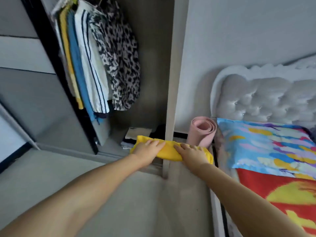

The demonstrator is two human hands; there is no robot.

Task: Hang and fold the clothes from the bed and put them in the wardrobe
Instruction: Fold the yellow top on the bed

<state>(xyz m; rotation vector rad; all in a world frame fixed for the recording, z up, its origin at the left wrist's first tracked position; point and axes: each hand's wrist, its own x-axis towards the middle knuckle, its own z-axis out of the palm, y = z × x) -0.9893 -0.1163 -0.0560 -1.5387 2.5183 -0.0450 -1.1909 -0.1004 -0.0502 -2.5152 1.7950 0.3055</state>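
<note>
1. Hands: the left hand and right hand lie near each other on top of a folded yellow garment, fingers fairly straight across the cloth; whether thumbs curl beneath it cannot be told.
2. Position: the garment is carried low, in front of the open wardrobe and its side panel, not yet set down.
3. Step (a judgement): placing a folded piece inside.
4. Next move: likely shift left past the panel and lower the garment onto the folded stack on the wardrobe floor, keeping the fold flat.
5. Hard to read: the stack is dim and partly covered by the garment; the hanging clothes hide their rail; the bed is cut off at right, so remaining clothes cannot be counted.
</note>
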